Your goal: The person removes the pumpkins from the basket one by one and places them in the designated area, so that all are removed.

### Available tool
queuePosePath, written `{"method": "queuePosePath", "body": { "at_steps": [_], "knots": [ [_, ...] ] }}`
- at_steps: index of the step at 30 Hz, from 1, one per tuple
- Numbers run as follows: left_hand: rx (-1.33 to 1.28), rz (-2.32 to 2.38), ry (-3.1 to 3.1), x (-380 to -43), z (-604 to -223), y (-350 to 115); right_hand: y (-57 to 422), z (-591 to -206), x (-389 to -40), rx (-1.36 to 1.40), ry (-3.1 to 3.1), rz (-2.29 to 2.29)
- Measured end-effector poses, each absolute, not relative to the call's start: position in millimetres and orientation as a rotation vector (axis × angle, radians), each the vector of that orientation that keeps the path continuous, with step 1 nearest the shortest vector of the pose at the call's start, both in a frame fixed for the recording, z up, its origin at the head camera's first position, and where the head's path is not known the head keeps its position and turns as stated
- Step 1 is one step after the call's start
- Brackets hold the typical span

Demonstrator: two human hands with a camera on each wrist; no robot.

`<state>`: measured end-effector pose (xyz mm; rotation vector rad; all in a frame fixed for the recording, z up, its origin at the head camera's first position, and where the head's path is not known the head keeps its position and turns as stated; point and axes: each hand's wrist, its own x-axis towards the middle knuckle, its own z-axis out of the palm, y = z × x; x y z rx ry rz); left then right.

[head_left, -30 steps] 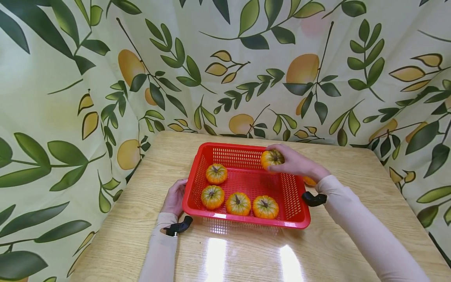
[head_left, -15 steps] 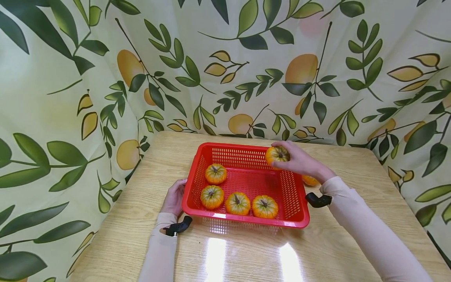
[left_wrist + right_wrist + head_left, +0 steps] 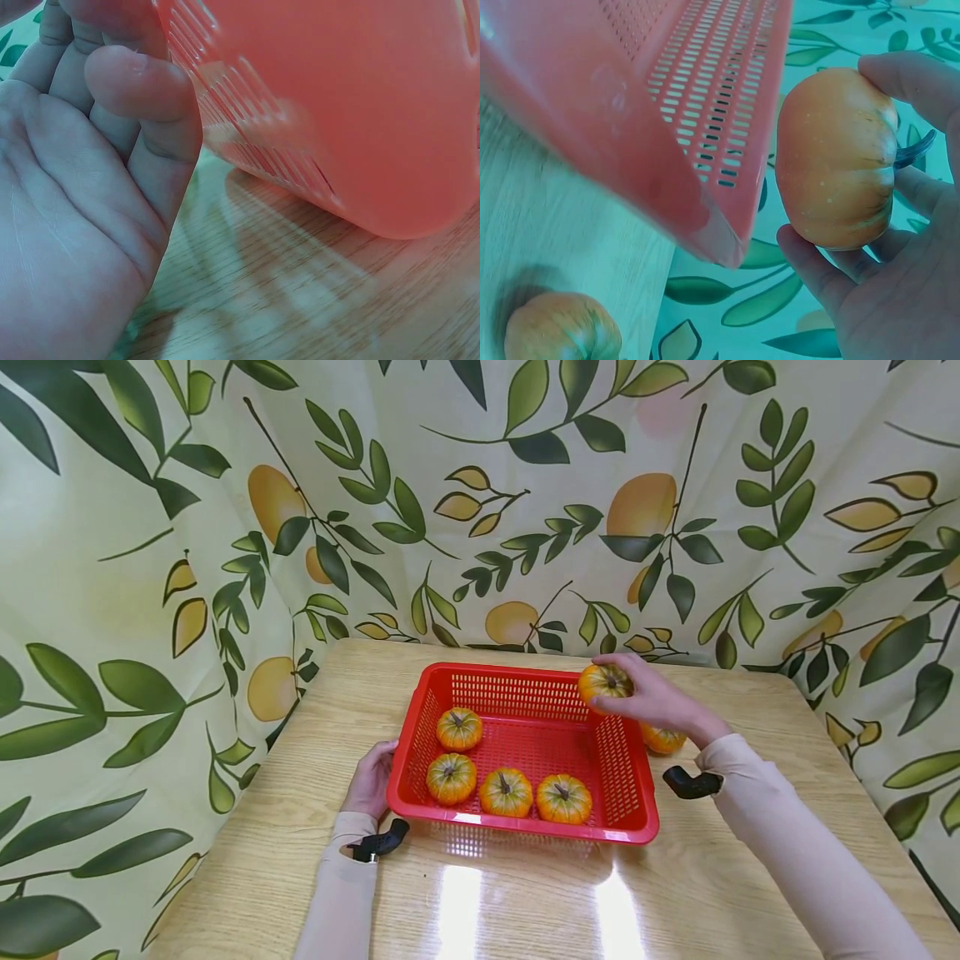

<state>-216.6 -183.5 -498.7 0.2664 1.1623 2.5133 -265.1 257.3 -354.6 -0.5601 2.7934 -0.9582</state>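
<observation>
My right hand [image 3: 652, 693] grips a small orange pumpkin [image 3: 604, 685] with a dark stem, held up by the back right corner of the red plastic basket [image 3: 525, 832]. In the right wrist view, thumb and fingertips press on opposite sides of that pumpkin [image 3: 836, 161], beside the basket's wall. Several similar pumpkins lie inside, two along the left wall [image 3: 460, 730] and others along the front [image 3: 564, 799]. My left hand [image 3: 370, 782] holds the basket's left rim; the left wrist view shows its curled fingers [image 3: 139, 82] against the red side.
Another pumpkin [image 3: 663, 739] lies on the wooden table [image 3: 765, 727] just outside the basket's right wall, partly hidden by my right hand. A leaf-and-fruit patterned cloth [image 3: 420, 568] hangs behind and to the left of the table.
My right hand has carried the pumpkin right and slightly up, from over the basket's inside to its back right corner. More of the pumpkin outside shows. The left hand stays put.
</observation>
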Motion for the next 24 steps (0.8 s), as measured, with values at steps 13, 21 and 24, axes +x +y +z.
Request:
{"method": "queuePosePath", "body": {
  "at_steps": [13, 21, 24],
  "knots": [
    [0.296, 2.515, 1.137, -215, -496, -183, 274, -347, -259, -0.503, 2.812, -0.950],
    [0.311, 2.518, 1.113, -215, -496, -183, 288, -347, -259, -0.485, 2.825, -0.948],
    [0.291, 2.526, 1.139, -215, -496, -182, 293, -349, -260, -0.470, 2.817, -0.948]
  ]
}}
